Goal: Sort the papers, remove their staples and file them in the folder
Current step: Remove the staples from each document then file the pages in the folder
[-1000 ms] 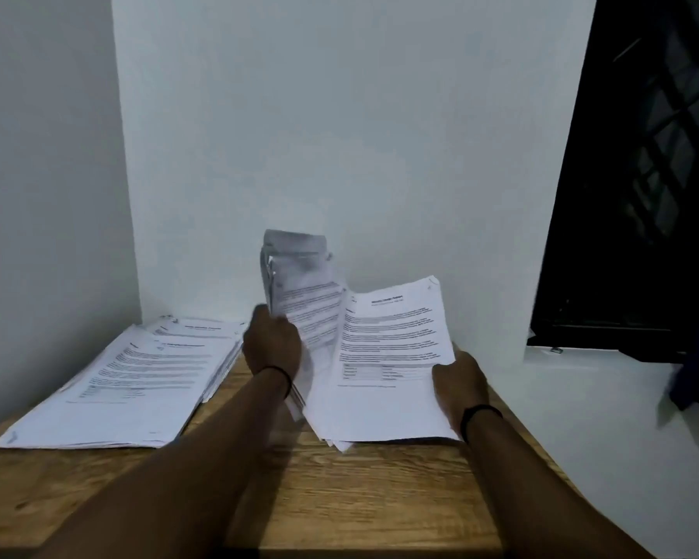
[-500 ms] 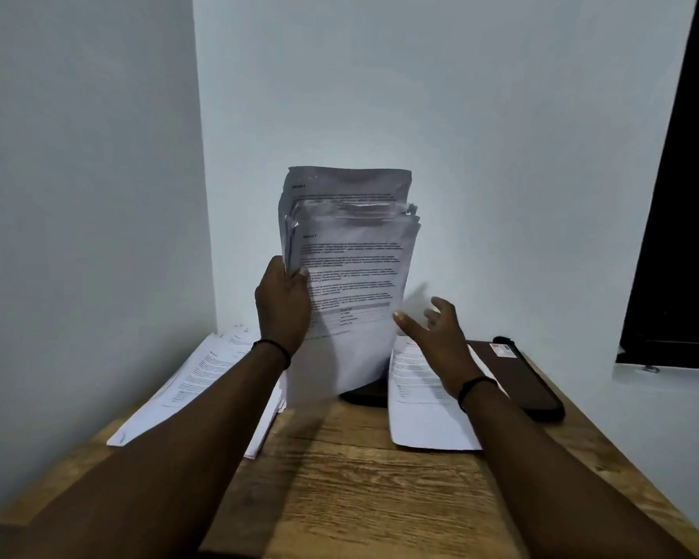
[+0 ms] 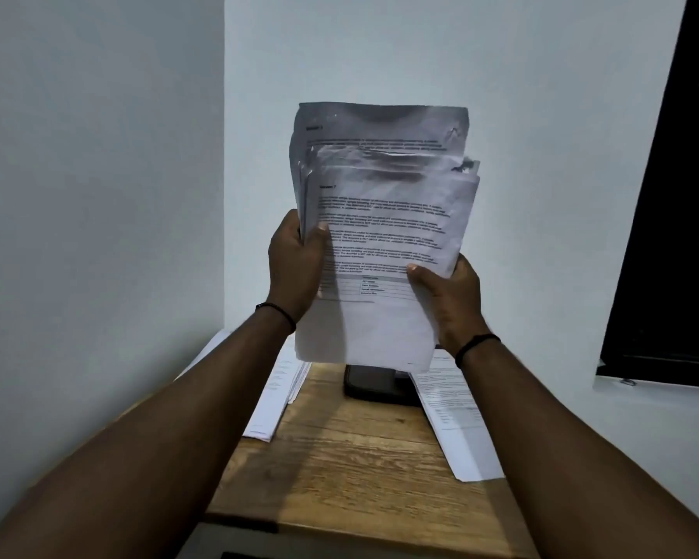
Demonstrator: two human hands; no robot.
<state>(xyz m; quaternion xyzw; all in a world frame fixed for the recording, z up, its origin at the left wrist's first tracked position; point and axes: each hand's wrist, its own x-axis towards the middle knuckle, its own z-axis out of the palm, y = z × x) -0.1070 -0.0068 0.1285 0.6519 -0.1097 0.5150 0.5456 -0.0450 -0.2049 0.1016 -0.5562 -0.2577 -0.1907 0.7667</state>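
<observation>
A narrow wooden table point(image 3: 356, 470) with visible grain stands in a corner of plain pale walls point(image 3: 97, 195); a dark window point(image 3: 678, 236) lies to the right. Above the table, a thick sheaf point(image 3: 384, 219) of creased printed sheets is held upright. The left hand point(image 3: 295, 264) grips its left edge, thumb on the front page; the right hand point(image 3: 452, 300) grips its lower right edge. On the table: a paper pile point(image 3: 277, 393) at left, a single sheet point(image 3: 457, 421) at right, overlapping a dark flat folder point(image 3: 374, 383).
</observation>
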